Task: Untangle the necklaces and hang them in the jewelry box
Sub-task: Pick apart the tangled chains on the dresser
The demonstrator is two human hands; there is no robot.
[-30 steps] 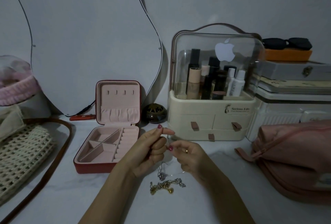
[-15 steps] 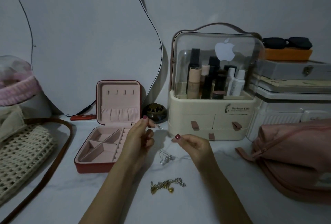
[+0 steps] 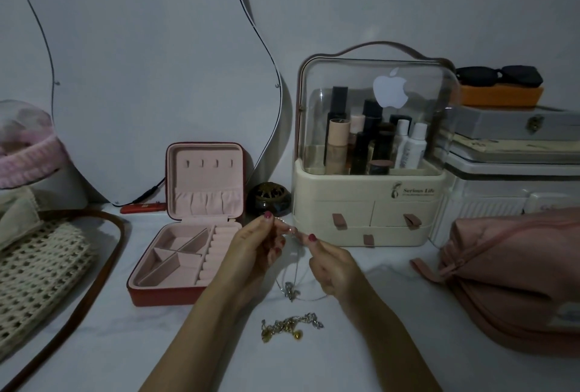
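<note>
Just in front of the open jewelry box (image 3: 188, 234), above the white tabletop (image 3: 94, 344), both hands hold a thin silver necklace (image 3: 290, 285) up by its ends. The left hand (image 3: 254, 253) pinches one end between thumb and forefinger, and the right hand (image 3: 332, 266) pinches the other end the same way, its remaining fingers curled in. Half a second ago the two hands were spread apart with the chain stretched between them; now they have drawn close together again, fingertips nearly meeting, and the chain hangs in a loop below them with its small pendant dangling just over the table. That suggests the necklace is free of knots and the person is working at its clasp, though the clasp itself is too small to make out. The hooks (image 3: 208, 163) inside the box lid hold nothing, so no necklace is hung yet. A second tangle, a gold and silver chain bundle (image 3: 290, 325), lies on the table nearer the person, touched by neither hand and apparently waiting to be sorted.
</note>
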